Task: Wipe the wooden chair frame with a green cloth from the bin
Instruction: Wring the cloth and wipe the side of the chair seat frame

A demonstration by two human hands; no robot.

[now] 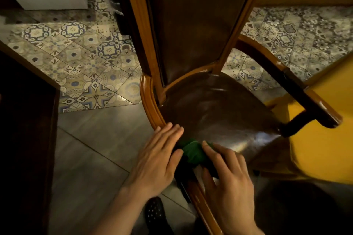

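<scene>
Hands meet at the near edge of the chair seat. I see the bunched green cloth (pixel 192 151) sitting on the front rim of the glossy wooden chair frame (pixel 150 105), right where the dark brown padded leather seat (pixel 215 112) ends, and it lies between both hands. My left hand (pixel 156 160) lies flat, palm down, on the seat's near left corner; its fingers (pixel 168 133) are straight and pressed side by side, with the thumb touching the cloth's left side. My right hand (pixel 229 181) covers the cloth from the right, its fingers (pixel 212 151) curled and slightly spread over the green fabric, pressing it against the frame; how much cloth is tucked under the palm I cannot tell. Beyond the seat rises the tall leather backrest (pixel 191 25) framed in the same wood. Right of the seat runs a curved wooden armrest (pixel 305 97), with a yellow surface (pixel 321 149) beside it. Left of the seat lies grey floor, then patterned floor tiles (pixel 82 63). A dark perforated shoe (pixel 153 213) shows below the seat's front rim.
</scene>
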